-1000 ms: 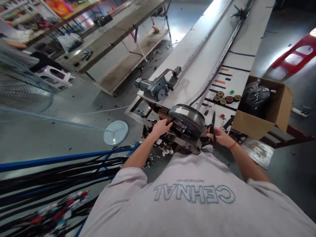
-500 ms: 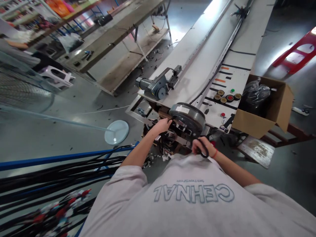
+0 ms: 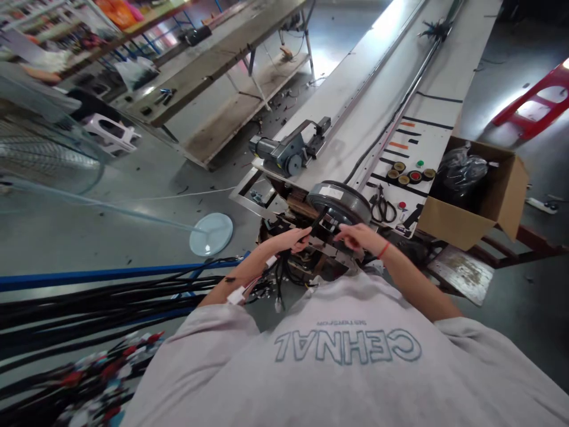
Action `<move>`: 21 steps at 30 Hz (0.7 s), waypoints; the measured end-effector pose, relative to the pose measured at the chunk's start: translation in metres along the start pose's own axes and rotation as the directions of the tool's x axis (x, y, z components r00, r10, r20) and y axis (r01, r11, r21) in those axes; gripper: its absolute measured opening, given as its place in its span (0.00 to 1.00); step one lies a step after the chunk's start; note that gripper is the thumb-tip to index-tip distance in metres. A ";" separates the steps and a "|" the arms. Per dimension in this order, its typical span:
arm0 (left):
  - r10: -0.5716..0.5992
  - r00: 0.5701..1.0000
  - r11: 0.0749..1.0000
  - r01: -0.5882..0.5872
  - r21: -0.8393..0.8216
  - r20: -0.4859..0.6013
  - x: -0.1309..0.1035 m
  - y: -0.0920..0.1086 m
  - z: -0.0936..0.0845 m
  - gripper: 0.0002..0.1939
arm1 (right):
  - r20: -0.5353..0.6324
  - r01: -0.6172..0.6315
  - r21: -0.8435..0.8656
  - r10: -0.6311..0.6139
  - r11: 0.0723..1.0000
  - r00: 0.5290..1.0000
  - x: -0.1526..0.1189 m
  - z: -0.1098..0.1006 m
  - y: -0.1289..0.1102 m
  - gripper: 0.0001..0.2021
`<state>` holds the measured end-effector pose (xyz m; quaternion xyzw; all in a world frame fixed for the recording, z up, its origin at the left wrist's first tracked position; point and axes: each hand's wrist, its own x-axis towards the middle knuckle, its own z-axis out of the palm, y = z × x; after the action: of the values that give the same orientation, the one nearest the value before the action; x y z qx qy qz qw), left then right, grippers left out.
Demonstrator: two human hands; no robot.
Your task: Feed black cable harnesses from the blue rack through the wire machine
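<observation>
A black cable [image 3: 319, 220] is gripped in my left hand [image 3: 297, 239], its fingers closed around it. Loose wires with white connectors [image 3: 237, 295] hang below that hand and across my forearm. Just to the right, my right hand [image 3: 358, 236] has its fingers curled in by the front of a round dark grey drum [image 3: 351, 204] with a white label; whether anything is between them is hidden. Black-handled scissors [image 3: 383, 207] lie on the white table right of the drum.
Rolls of tape [image 3: 400, 172] and black and orange strips lie on the white table [image 3: 351, 142]. A grey motor unit [image 3: 284, 148] sits at its left edge. An open cardboard box [image 3: 471, 222] stands right. Black cables [image 3: 111, 308] hang on a blue rack at left, near a fan [image 3: 48, 154].
The scissors have left my right hand and now lie on the table. That hand has moved left and up toward the cable. My left hand has come down slightly, pulling wires out with it.
</observation>
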<state>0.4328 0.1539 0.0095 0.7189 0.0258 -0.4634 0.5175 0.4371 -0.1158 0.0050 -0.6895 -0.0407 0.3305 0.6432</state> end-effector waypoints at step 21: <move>0.039 0.999 0.989 -0.041 0.140 0.018 -0.081 -0.116 0.088 0.07 | 0.003 0.056 0.711 -0.083 0.701 0.997 0.039 0.057 0.046 0.23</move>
<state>0.2700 0.1758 -0.0211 0.7504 -0.0253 -0.4593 0.4748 0.4215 -0.0562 -0.0498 -0.3810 0.0525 0.3082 0.8701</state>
